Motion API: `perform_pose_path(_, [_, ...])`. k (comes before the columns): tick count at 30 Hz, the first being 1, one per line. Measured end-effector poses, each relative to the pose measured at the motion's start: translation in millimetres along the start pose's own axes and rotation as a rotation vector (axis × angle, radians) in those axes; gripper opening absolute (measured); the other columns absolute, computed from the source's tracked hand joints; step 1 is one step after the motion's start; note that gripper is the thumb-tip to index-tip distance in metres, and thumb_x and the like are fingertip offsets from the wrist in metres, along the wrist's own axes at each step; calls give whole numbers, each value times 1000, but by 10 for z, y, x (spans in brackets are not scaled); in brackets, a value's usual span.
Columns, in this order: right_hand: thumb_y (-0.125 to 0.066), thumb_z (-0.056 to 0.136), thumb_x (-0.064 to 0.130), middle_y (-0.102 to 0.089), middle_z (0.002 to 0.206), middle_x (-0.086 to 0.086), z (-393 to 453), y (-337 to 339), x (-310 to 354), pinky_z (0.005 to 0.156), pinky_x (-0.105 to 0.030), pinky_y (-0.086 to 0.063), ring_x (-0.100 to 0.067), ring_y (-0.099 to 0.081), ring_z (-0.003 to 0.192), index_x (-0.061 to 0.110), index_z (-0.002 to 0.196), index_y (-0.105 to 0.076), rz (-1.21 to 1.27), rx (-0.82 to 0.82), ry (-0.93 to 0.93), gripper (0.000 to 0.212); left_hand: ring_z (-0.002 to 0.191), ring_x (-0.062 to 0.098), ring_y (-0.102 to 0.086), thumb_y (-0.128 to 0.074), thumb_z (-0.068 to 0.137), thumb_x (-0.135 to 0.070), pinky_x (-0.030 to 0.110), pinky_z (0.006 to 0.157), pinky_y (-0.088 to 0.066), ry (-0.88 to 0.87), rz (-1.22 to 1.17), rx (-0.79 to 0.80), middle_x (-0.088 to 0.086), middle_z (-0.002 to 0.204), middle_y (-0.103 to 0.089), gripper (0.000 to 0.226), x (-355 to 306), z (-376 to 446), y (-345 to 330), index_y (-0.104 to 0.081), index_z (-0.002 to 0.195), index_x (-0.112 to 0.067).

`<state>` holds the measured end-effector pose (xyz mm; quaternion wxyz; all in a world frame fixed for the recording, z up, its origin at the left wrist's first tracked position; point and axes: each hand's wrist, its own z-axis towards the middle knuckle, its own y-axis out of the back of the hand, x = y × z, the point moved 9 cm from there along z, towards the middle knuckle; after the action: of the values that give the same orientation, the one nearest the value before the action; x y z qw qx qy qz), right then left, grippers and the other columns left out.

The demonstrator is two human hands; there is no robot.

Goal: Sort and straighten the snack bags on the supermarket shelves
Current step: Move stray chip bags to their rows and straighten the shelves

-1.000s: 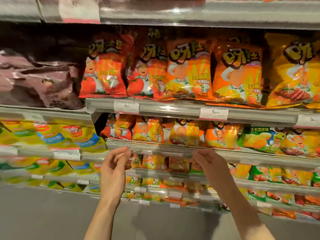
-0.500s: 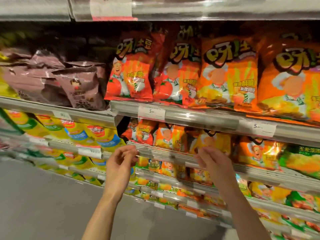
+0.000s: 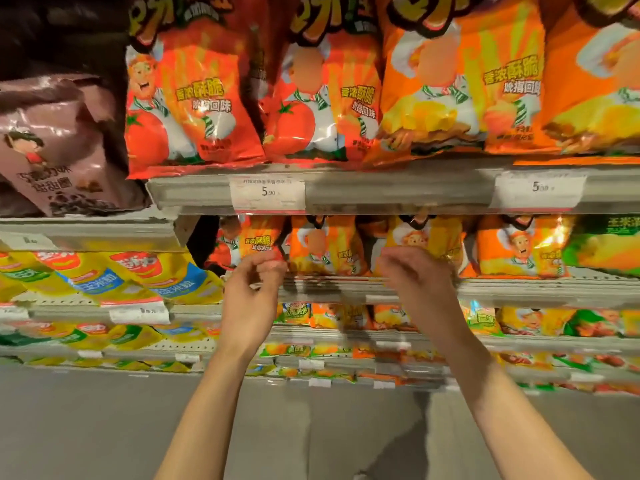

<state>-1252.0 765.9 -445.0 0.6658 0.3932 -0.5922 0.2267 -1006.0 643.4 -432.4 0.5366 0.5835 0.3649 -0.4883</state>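
Observation:
On the second shelf (image 3: 519, 289) stands a row of small snack bags. My left hand (image 3: 251, 292) is raised to the leftmost one, a red-orange tomato bag (image 3: 249, 242), and thumb and fingers pinch its lower right corner. My right hand (image 3: 417, 282) reaches toward the bottom edge of a yellow-orange bag (image 3: 420, 239) two places to the right; its fingers are stretched forward and motion-blurred. Between the two stands an orange bag (image 3: 322, 247). Above, larger red bags (image 3: 187, 98) and orange bags (image 3: 450, 81) stand upright on the upper shelf (image 3: 398, 192).
Brown-pink bags (image 3: 59, 147) lie slumped at the upper left. Yellow-blue bags (image 3: 114, 275) fill the left bay, and a green bag (image 3: 606, 244) sits at the right. Lower shelves hold more small bags. Grey floor (image 3: 104, 427) lies below.
The view has moved closer to the shelves. Both hands rose from the shelf's front rail to the bottoms of the small bags, and the left fingers closed on a bag corner.

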Motion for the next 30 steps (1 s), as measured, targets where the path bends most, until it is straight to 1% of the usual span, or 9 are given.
perform_pose_path(3, [-66,99,25,-70,110,10,48,-200,43,80,-2,-44,11,-62,95,19,115,-73,-60,-13,71,18,96,-6,-64,-66,94,-38,9,81,-46,-101,104,58,-8,105,-69,37,-11,238,-75,-64,123,-16])
perform_pose_path(5, [-66,99,23,-68,117,2,86,-293,49,77,1,-42,11,-60,98,14,122,-71,-65,-38,76,25,108,5,-62,-68,92,-43,12,84,-45,-89,138,74,-3,121,-65,51,41,363,-115,-58,135,-17])
perform_pose_path(9, [-62,102,29,-55,128,9,216,-433,-1,80,7,-35,27,-49,95,18,142,-57,-88,-63,44,42,101,-7,-58,-66,99,-26,8,83,-42,-72,136,167,-12,118,-60,26,132,460,-355,-55,121,-34])
perform_pose_path(11, [-58,103,34,-54,139,6,283,-529,-44,96,-5,-35,17,-48,111,20,151,-46,-120,-20,0,52,94,-14,-62,-66,99,-25,11,82,-47,-93,114,231,-18,107,-66,22,152,486,-507,-55,109,-40])
perform_pose_path(13, [-54,105,37,-50,151,2,332,-605,-108,108,-21,-34,-5,-46,134,20,157,-37,-160,27,-43,58,107,-5,-65,-68,97,-34,22,93,-52,-100,144,261,-14,117,-70,31,204,524,-608,-56,125,-34])
perform_pose_path(16, [-52,106,37,-47,155,1,381,-651,-186,112,-24,-33,-16,-43,144,17,159,-34,-173,65,-69,59,119,11,-63,-69,95,-42,35,103,-50,-90,205,277,-9,130,-66,61,245,541,-708,-43,148,-25])
perform_pose_path(19, [-51,107,34,-49,154,-1,426,-628,-206,116,-28,-35,-17,-46,142,15,156,-39,-180,61,-69,54,122,14,-61,-70,92,-47,36,105,-49,-69,211,265,-6,133,-64,78,262,544,-730,-33,156,-21])
perform_pose_path(23, [-47,108,30,-53,150,-1,470,-591,-213,115,-28,-37,-16,-50,138,15,153,-45,-162,67,-76,48,110,18,-67,-70,85,-60,47,96,-55,-121,177,204,-3,121,-71,73,179,587,-685,-48,144,-23])
perform_pose_path(30, [-57,103,39,-65,120,4,518,-504,-98,94,-25,-46,-9,-62,109,20,129,-59,-116,41,-48,32,87,8,-65,-76,85,-53,28,76,-52,-174,112,119,-10,105,-71,51,2,585,-590,-63,126,-26])
